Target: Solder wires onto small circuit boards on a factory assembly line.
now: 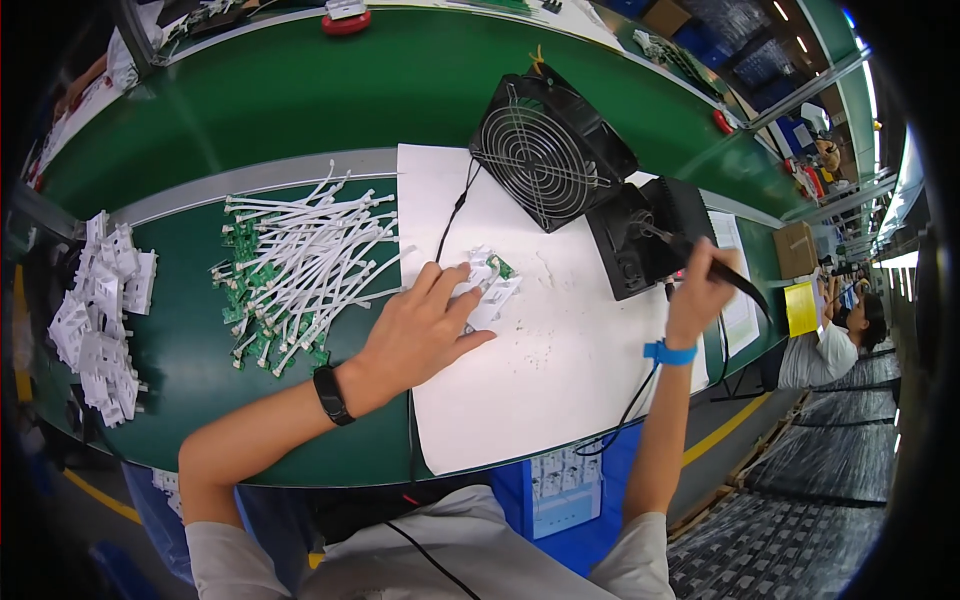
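A small white plastic part (497, 309) with a green circuit board (501, 266) lies on the white sheet (560, 400). My left hand (425, 325) steadies it, with the fingertips on its left side and the thumb by its near edge. In my right hand (700, 295) is a black soldering iron (683, 245), its front end pointing into the black soldering iron stand (632, 235); the tip is hard to make out. A blue wrist strap (670, 352) with a black cord circles my right wrist.
Left of the sheet lies a pile of white cables with green boards (310, 270). White plastic parts (100, 315) are heaped at the far left. A black fan with a wire guard (540, 150) stands behind the work spot. A co-worker (835, 345) sits at the far right.
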Tool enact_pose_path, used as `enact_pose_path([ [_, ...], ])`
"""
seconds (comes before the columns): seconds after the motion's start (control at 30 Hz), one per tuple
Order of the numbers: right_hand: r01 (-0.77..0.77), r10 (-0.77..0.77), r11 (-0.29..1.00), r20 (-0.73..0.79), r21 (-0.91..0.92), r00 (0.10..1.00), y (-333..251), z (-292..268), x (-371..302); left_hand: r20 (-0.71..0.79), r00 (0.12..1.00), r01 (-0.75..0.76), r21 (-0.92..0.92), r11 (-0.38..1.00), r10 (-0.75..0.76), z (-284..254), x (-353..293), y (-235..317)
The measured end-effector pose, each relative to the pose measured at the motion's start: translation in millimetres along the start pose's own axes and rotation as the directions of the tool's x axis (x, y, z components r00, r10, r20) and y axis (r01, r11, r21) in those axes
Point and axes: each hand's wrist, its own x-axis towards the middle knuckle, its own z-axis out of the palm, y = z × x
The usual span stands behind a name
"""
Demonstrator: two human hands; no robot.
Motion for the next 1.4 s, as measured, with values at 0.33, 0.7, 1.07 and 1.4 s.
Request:
enact_pose_path([
  [0.33, -0.376, 0.342, 0.918, 0.223, 0.130, 0.913, -13, 23, -9, -0.005, 1.000, 0.002, 0.000, 1.000, -0.002, -1, -4, -1],
  [0.7, -0.427, 0.367, 0.874, 0.261, 0.231, 0.893, 2, 33, -10, 0.050, 0.992, 0.124, -0.106, 0.987, -0.119, 0, 2, 13],
  [1.07, -0.392, 0.349, 0.920, 0.415, 0.021, 0.841, -46, 2, -100, -0.130, 0.987, 0.132, 0.297, 0.946, -0.097, -86, 26, -50],
  [1.4, -0.003, -0.104, 0.989, 0.714, 0.147, 0.692, -178, 83, -131, -0.338, 0.790, 0.489, 0.850, 0.193, -0.512, -217, -44, -219],
])
